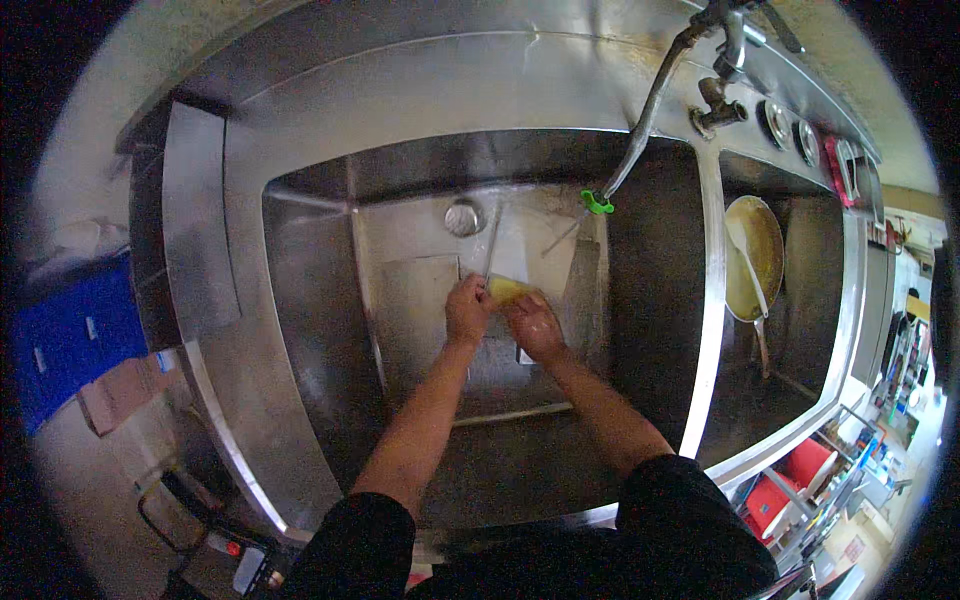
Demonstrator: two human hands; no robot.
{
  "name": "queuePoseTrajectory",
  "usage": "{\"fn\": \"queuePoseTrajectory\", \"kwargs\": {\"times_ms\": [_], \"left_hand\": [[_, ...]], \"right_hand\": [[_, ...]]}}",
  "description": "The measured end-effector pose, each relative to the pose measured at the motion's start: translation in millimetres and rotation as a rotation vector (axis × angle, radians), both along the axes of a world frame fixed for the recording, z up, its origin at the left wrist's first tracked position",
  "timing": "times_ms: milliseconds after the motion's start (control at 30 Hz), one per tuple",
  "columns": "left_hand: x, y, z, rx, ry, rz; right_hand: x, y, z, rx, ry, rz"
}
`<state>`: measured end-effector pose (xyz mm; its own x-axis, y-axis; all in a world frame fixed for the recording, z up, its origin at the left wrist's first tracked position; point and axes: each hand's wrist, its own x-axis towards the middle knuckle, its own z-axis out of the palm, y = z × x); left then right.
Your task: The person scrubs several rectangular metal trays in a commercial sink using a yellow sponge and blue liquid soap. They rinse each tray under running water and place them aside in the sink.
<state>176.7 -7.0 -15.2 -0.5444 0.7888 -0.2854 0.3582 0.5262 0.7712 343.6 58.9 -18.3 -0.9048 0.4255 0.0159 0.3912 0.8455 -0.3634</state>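
Both hands are over the large stainless-steel sink basin [405, 315]. My left hand [469, 307] grips the near end of a thin, long metal utensil [493, 240], whose kind is unclear. A yellow sponge or cloth [508, 290] lies between the hands, under the fingers of my right hand [535, 326]. Beyond the hands a round metal piece [465, 217] sits on the basin floor. A faucet spout [651, 112] with a green fitting [597, 202] at its tip reaches over the basin, and a thin stream seems to fall from it. A small pale object below my right hand is mostly hidden.
In the right basin stands a frying pan [772, 225] with a white utensil [750, 262] in it. Round metal items [778, 124] and a red item [838, 171] line the back ledge. Blue material [82, 330] and cardboard [127, 390] are at far left; red containers [784, 487] stand at lower right.
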Motion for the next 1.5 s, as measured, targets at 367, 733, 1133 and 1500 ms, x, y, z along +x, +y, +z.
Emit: {"fn": "queuePoseTrajectory", "kwargs": {"times_ms": [367, 733, 1133, 1500], "left_hand": [[-9.6, -7.1, 49.5, 0.062, -0.152, 0.099], [33.6, 9.1, 109.0, 0.142, 0.189, -0.421], [92.8, -36.3, 1.5, 0.041, -0.089, 0.604], [5.6, -56.0, 3.8, -0.021, 0.194, 0.389]], "right_hand": [[-52.1, 83.8, 15.4, -0.317, 0.263, -0.41], [66.5, 8.3, 157.4, -0.305, 0.157, -0.729], [32.9, 119.1, 23.5, -0.272, 0.195, -0.841], [66.1, 9.1, -37.8, -0.181, 0.021, -0.218]]}}
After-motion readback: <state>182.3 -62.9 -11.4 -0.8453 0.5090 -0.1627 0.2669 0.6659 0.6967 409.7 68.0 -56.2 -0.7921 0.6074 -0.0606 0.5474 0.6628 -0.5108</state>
